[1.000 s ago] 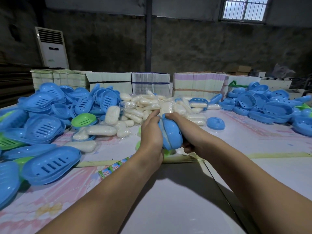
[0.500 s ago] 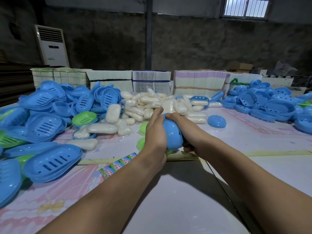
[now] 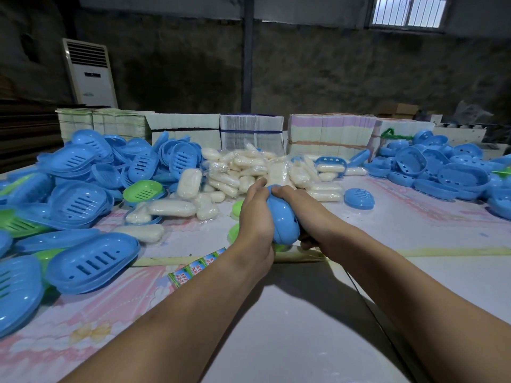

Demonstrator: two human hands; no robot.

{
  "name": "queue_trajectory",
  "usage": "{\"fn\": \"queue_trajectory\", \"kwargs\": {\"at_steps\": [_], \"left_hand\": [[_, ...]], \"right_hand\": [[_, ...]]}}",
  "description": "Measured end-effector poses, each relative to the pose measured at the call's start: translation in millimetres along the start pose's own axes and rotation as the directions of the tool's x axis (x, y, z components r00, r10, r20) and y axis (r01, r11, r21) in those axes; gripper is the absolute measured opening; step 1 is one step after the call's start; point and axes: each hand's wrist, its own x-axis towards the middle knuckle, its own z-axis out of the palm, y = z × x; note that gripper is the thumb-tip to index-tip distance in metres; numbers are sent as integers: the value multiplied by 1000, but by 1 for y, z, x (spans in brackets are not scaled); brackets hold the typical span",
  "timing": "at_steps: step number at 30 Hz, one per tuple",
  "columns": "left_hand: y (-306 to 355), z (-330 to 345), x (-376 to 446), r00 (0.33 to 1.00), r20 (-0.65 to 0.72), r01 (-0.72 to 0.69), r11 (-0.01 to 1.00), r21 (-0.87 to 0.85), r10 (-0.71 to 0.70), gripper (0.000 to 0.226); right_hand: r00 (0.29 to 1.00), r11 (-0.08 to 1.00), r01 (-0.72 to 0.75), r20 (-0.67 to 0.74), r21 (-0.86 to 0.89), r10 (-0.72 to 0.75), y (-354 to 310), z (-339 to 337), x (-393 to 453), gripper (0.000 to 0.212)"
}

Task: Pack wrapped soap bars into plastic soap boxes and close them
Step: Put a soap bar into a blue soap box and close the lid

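Behind the gripped soap box (image 3: 282, 219), wrapped soap bars (image 3: 249, 172) lie heaped.

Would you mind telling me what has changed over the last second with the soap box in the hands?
The blue soap box has been squeezed shut: the pale gap between its halves is gone. Both the left hand and right hand keep gripping it; the soap pile is unmoved.

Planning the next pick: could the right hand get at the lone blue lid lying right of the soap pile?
Probably yes, once freed. The right hand now grips the blue soap box together with the left hand. The lone blue lid lies on bare table with nothing between.
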Motion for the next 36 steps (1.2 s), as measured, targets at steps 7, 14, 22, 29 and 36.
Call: {"fn": "queue_trajectory", "kwargs": {"at_steps": [7, 14, 22, 29, 36], "left_hand": [[9, 0, -4, 991, 54, 130, 983, -128, -124, 37], [10, 3, -8, 1000, 2, 27, 993, -115, -27, 42], [2, 3, -9, 981, 128, -132, 987, -95, 143, 26], [0, 2, -5, 990, 103, -83, 991, -105, 94, 40], [6, 2, -13, 985, 142, -98, 995, -15, 99, 42]], "right_hand": [[990, 995, 92, -106, -26, -94, -5, -1, -3, 43], [982, 991, 133, -131, -33, -136, -7, -1, -4, 46], [974, 981, 195, -120, 6, -193, -6, -4, -4, 52], [967, 967, 245, -88, 64, -239, 1, -3, 2, 32], [956, 953, 292, -71, 85, -286, 1, -1, 0, 27]]}}
